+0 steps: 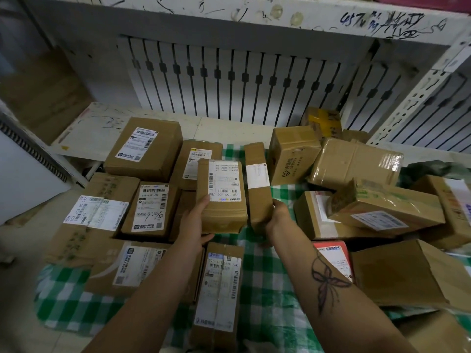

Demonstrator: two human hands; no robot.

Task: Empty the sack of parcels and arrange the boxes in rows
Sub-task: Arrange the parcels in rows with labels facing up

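Many brown cardboard parcels lie on a green-and-white checked cloth [265, 276]. My left hand [197, 220] grips the near left corner of a labelled brown box [221, 197] held up in the middle, thumb on its top face. My right hand [277, 212] grips the near end of a narrow box [257, 184] standing on edge just right of it. On the left, several labelled boxes [150, 207] sit side by side in rows. A loose heap of boxes [356, 164] lies to the right. No sack is clearly in view.
A long labelled box [219, 289] lies near me between my arms. A red-labelled parcel [334, 256] sits under my right forearm. A white radiator cover [229, 80] and a white shelf frame [418, 93] close off the back and right. A white board [84, 131] lies back left.
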